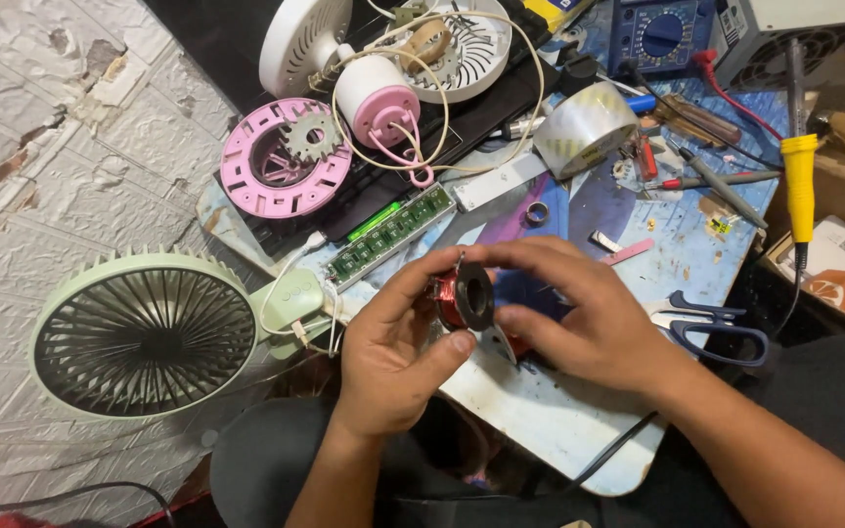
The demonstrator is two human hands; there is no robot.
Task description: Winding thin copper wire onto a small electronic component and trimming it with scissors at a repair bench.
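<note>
Both hands meet over the near edge of the bench [559, 430], gripping a small motor coil [462, 296] with red windings and a dark round end plate. The left hand [393, 347] closes on it from below, thumb pressed to the plate's lower rim; the right hand [579, 313] pinches it from above and the side. A green fan [144, 332] lies to the left, blue-handled scissors [711, 328] just beside the right hand, and a pink ring [284, 171] and a tape roll [587, 127] farther back.
</note>
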